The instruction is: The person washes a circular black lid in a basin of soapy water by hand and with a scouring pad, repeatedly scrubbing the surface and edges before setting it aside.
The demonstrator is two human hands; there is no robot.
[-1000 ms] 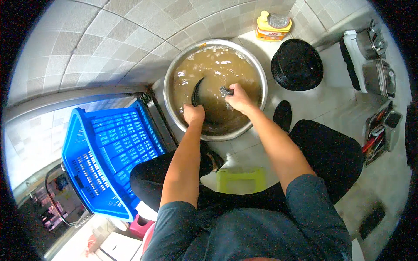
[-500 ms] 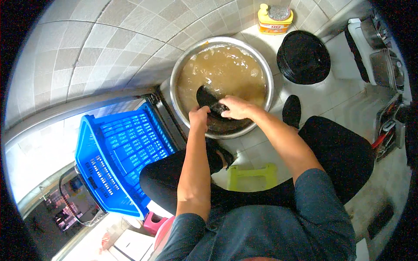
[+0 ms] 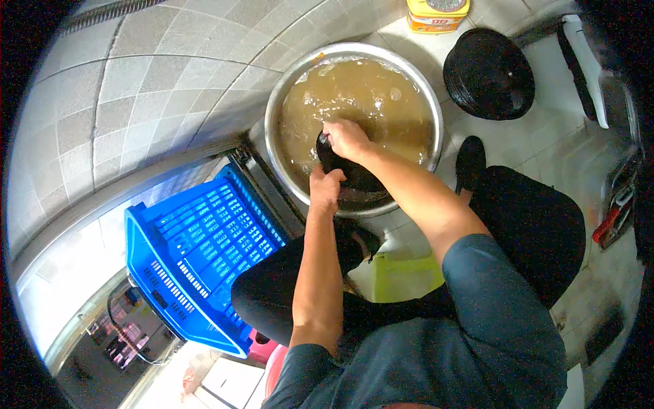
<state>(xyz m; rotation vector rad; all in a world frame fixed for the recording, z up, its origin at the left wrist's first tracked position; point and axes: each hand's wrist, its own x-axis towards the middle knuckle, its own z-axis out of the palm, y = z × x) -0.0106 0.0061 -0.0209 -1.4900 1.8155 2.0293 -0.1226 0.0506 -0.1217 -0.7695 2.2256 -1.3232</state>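
A wide metal basin (image 3: 272, 129) full of cloudy brown water stands in front of me. Over its near part I hold a black round dish (image 3: 362, 177), tilted and partly in the water. My left hand (image 3: 327, 185) grips the dish's near left edge, thumb over the rim. My right hand (image 3: 347, 142) is closed against the dish's far edge, above the left hand. Whatever lies under those right fingers is hidden from view.
A stack of black dishes (image 3: 489, 73) stands on the floor right of the basin, near a yellow container (image 3: 438, 15). At left is a blue plastic basket (image 3: 187, 252). A green stool (image 3: 407, 276) sits between my legs. Utensils (image 3: 616, 211) lie at far right.
My right hand has slid across the dish to its far left edge. The left hand still grips the dish. The whole view has shifted slightly.
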